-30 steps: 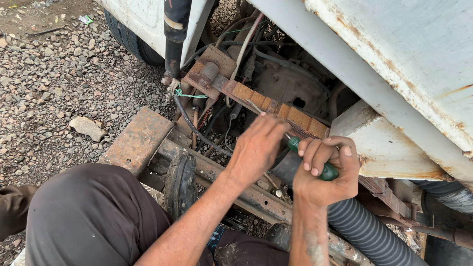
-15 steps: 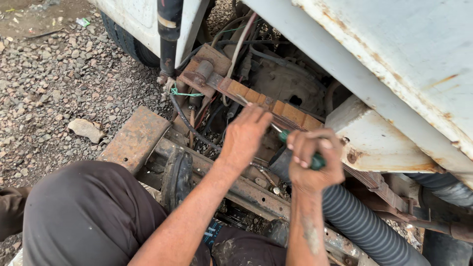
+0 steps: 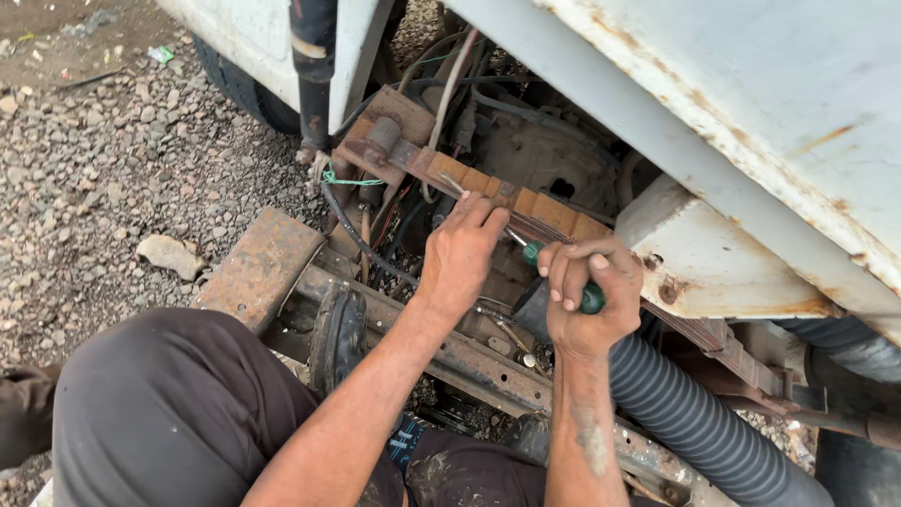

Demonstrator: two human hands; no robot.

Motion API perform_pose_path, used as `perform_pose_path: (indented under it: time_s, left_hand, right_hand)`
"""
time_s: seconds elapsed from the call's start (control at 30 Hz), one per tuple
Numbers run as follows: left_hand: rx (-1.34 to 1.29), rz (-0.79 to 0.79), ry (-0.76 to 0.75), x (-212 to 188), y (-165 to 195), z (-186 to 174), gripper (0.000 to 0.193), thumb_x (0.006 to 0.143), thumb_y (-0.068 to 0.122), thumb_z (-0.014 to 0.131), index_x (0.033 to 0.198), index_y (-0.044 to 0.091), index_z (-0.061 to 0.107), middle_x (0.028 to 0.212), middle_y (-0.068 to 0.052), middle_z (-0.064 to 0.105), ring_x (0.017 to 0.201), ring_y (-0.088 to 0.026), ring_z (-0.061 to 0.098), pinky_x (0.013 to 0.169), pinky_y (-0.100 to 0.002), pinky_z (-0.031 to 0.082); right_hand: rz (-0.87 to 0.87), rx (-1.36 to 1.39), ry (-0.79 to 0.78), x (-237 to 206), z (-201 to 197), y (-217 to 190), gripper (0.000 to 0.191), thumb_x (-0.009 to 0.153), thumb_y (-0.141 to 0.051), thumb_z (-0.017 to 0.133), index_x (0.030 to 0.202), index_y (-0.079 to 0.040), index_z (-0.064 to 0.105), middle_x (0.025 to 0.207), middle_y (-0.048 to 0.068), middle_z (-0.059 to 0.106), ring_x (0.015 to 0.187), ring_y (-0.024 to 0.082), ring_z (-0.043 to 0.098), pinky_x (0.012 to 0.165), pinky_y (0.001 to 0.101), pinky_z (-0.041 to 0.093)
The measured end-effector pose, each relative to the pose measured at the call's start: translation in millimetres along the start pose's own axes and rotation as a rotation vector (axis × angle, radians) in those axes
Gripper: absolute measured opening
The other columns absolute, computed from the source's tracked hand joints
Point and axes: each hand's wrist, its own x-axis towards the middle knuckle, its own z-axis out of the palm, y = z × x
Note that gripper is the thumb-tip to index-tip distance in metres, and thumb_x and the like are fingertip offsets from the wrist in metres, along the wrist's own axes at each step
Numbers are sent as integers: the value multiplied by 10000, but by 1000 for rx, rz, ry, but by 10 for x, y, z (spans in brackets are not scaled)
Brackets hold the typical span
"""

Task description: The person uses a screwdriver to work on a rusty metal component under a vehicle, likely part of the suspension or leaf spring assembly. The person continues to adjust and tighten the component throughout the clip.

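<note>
Nearest: a bent knee in dark trousers (image 3: 160, 413) at the lower left, with both forearms reaching up past it into the open underside of a vehicle. Right hand (image 3: 587, 296) clenched tight round the green handle of a screwdriver (image 3: 563, 277), its metal shaft slanting up and left toward the rusty leaf spring (image 3: 488, 183). Left hand (image 3: 460, 253) just beside, fingers curled and resting by the shaft near its tip, against the spring's lower edge; whether gripping the shaft or only steadying it, cannot tell. Hands close together, hemmed tightly: ribbed grey hose (image 3: 694, 422) right below the right wrist, rusted frame rail (image 3: 450, 352) under both, tangled cables at left. Beyond, pale rust-streaked body panel (image 3: 751, 103) overhanging the top right. More open room only leftward, past the flat rusty plate (image 3: 258, 268) to the gravel ground (image 3: 103, 178).
</note>
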Motion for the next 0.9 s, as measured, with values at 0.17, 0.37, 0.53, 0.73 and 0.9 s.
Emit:
perform_pose_path:
  time_s: [0.17, 0.37, 0.53, 0.73, 0.9]
  left_hand:
    - [-9, 22, 11, -43, 40, -51, 227, 860, -44, 618, 1079, 7, 639, 1127, -162, 668, 1186, -381, 655, 1109, -438, 508]
    - [49, -2, -4, -47, -30, -13, 230, 859, -25, 629, 1087, -3, 648, 1165, -172, 673, 1206, -381, 650, 1100, -437, 503]
    - [66, 14, 21, -71, -48, 46, 229, 854, -35, 636, 1081, -6, 651, 1178, -174, 684, 1213, -372, 651, 1119, -434, 496]
    - [93, 0, 34, -88, -49, 61, 243, 858, -44, 645, 1098, -6, 652, 1164, -177, 679, 1210, -356, 657, 1125, -425, 496]
    - [81, -30, 19, -86, -28, 12, 197, 859, -52, 644, 1049, 3, 634, 1168, -155, 683, 1199, -345, 665, 1126, -418, 507]
  right_hand:
    - [-4, -27, -48, -57, 4, -32, 288, 1024, -187, 495, 991, 46, 661, 468, 24, 380, 410, 127, 349, 577, 351, 412]
    - [17, -38, -27, -56, 69, 17, 245, 1020, -159, 525, 986, 50, 648, 461, 38, 384, 430, 149, 366, 642, 379, 435]
    - [11, -35, -54, -70, 73, 4, 270, 1005, -163, 506, 972, 50, 669, 500, 28, 391, 421, 118, 356, 619, 359, 425]
    - [30, -57, -45, -75, 102, 13, 247, 994, -136, 519, 960, 57, 669, 505, 40, 403, 428, 133, 372, 639, 374, 448]
    - [13, -50, -70, -72, 150, 29, 235, 980, -116, 519, 954, 60, 672, 503, 33, 407, 416, 120, 360, 635, 364, 445]
